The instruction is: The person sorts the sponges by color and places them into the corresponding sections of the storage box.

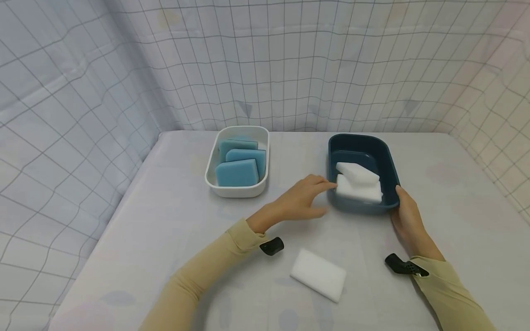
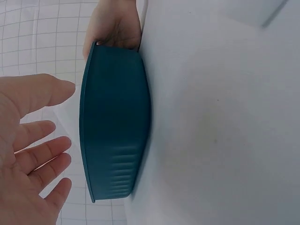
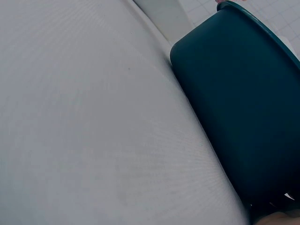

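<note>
A dark blue plastic bin (image 1: 360,209) stands on the table, with white sponges (image 1: 359,189) stacked loosely inside it. My right hand (image 1: 410,223) holds the bin at its near right corner, a digit up at the rim; in the left wrist view that hand (image 2: 116,23) shows behind the bin's far end. Beside the bin's left rim is my left hand (image 1: 300,200), its fingers spread and holding nothing. The left wrist view shows this hand (image 2: 28,150) facing the bin's wall (image 2: 115,112). Another white sponge (image 1: 319,275) lies flat on the table, nearer my body.
A white bin (image 1: 238,192) with several blue sponges (image 1: 237,174) stands to the left, at the back of the table (image 1: 174,184). Grid-patterned curtains (image 1: 290,69) hang behind the table and along both sides.
</note>
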`<state>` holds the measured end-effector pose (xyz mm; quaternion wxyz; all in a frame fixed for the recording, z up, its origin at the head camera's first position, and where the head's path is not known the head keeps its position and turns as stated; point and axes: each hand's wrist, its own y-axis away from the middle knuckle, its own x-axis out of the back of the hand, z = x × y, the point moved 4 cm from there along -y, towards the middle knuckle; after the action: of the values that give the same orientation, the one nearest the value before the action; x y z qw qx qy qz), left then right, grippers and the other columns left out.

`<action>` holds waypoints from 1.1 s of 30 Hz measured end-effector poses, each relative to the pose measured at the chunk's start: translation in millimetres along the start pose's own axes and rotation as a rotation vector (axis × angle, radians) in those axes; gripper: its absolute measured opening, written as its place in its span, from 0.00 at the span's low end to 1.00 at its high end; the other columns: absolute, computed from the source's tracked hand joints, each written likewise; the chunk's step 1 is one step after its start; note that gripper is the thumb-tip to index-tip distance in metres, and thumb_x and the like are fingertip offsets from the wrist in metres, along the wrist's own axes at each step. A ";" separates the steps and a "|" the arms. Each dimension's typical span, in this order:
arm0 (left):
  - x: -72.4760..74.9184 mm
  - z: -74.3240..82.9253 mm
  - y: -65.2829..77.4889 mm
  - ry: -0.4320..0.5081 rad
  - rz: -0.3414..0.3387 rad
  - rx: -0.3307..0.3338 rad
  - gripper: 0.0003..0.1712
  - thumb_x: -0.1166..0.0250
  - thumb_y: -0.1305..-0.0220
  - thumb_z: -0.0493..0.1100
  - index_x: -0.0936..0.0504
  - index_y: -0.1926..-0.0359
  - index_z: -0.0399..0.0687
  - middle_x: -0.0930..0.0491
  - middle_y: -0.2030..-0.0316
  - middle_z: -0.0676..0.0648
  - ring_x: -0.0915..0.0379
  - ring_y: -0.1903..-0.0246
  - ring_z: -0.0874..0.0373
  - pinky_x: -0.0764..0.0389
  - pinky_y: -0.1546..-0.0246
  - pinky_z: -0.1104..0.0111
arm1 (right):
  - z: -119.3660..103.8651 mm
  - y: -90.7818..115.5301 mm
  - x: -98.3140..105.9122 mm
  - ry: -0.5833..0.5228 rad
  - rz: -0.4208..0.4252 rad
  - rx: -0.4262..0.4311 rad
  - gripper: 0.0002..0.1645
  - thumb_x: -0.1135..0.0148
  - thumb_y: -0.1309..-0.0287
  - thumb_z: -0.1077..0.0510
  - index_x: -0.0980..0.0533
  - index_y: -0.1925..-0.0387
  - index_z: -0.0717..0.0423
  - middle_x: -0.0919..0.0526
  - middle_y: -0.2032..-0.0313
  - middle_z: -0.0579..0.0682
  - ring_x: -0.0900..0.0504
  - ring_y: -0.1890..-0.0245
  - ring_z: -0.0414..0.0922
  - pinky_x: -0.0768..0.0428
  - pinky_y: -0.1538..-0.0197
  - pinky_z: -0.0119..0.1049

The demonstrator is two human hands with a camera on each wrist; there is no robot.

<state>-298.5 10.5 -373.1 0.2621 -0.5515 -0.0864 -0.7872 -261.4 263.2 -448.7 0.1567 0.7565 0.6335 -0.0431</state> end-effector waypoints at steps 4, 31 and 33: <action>-4.0 -1.7 8.0 -0.002 -0.029 0.001 0.35 0.36 0.42 0.46 0.34 0.34 0.49 0.30 0.40 0.48 0.37 0.38 0.56 0.31 0.38 0.63 | 0.2 0.7 -0.6 0.010 -0.006 -0.002 0.42 0.68 0.30 0.38 0.73 0.28 0.50 0.74 0.27 0.36 0.75 0.27 0.36 0.71 0.25 0.33; -11.6 16.8 52.9 0.117 -0.209 -0.030 0.39 0.31 0.45 0.48 0.35 0.34 0.48 0.32 0.37 0.50 0.39 0.37 0.58 0.32 0.36 0.70 | -0.3 0.1 -1.8 0.036 -0.002 0.004 0.42 0.69 0.30 0.38 0.73 0.28 0.49 0.75 0.27 0.36 0.76 0.27 0.37 0.72 0.26 0.35; -13.4 19.2 55.6 0.117 -0.230 -0.030 0.39 0.31 0.46 0.48 0.35 0.34 0.48 0.32 0.37 0.50 0.39 0.37 0.58 0.33 0.35 0.70 | 0.3 -0.2 -1.2 0.045 0.009 -0.003 0.43 0.69 0.30 0.37 0.73 0.28 0.49 0.75 0.27 0.36 0.76 0.27 0.37 0.72 0.26 0.36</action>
<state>-251.1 -24.2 -386.6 0.1665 -0.4951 -0.1220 -0.8440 -261.8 262.0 -448.7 0.1435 0.7599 0.6335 -0.0243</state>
